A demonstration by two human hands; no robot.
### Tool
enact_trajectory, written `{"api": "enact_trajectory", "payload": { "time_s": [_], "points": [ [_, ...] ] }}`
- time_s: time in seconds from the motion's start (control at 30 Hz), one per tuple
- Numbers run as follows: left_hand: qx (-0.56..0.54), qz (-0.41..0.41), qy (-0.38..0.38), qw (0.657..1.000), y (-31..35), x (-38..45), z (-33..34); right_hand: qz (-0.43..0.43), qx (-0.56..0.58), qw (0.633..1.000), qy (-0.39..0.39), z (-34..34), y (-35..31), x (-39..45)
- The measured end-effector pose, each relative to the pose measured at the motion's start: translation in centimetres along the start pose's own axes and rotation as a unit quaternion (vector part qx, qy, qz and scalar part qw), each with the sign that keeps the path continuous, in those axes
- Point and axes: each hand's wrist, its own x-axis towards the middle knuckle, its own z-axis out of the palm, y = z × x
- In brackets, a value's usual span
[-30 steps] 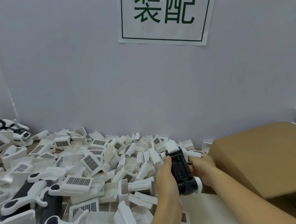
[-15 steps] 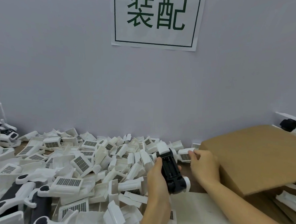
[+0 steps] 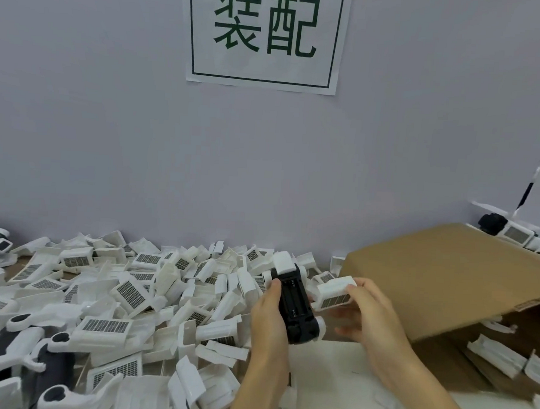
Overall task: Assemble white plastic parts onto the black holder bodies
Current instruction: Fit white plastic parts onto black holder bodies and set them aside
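Observation:
My left hand (image 3: 267, 316) grips a black holder body (image 3: 294, 308) at table centre, its open battery side facing up and a white cap on its far end. My right hand (image 3: 369, 319) pinches a white plastic part (image 3: 334, 292) with a dark grid panel, held just to the right of the holder and close to it. A large heap of the same white plastic parts (image 3: 126, 293) covers the table to the left.
A brown cardboard box (image 3: 452, 276) lies tilted at the right, with white parts (image 3: 498, 357) under its flap. Black-and-white assembled holders (image 3: 20, 347) lie at the lower left and one (image 3: 508, 231) behind the box. A grey wall with a paper sign (image 3: 265, 35) stands behind.
My right hand left the holder, reached to the pile beside the box, took hold of a white part and brought it next to the holder. The left hand kept holding the holder.

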Motion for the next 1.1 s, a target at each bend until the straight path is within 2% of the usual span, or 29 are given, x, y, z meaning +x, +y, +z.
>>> {"api": "enact_trajectory", "payload": {
  "time_s": [0.17, 0.33, 0.67, 0.8, 0.97, 1.1],
  "points": [
    [0.065, 0.049, -0.036, 0.996, -0.2, -0.4, -0.1, -0.07, -0.083, 0.994, -0.033, -1.3, -0.6, -0.1],
    [0.105, 0.086, -0.066, 0.989, -0.4, -1.3, 0.1, -0.096, -0.108, 0.989, -0.013, -2.8, -1.4, 0.6],
    [0.114, 0.088, -0.11, 0.983, -0.2, -1.8, 0.3, -0.092, -0.253, 0.952, -0.146, -3.7, -1.4, 0.6],
    [0.134, 0.083, -0.126, 0.979, -0.4, -1.7, 0.1, -0.131, -0.219, 0.963, -0.083, -1.4, -0.8, 0.0],
    [0.117, 0.068, -0.092, 0.987, -0.9, -1.2, 0.2, -0.177, -0.199, 0.964, 0.008, 0.1, 0.0, 0.0],
    [0.099, 0.034, -0.099, 0.99, -1.4, -0.8, 0.0, -0.176, -0.197, 0.964, 0.02, 0.4, 0.1, -0.2]
  ]
}}
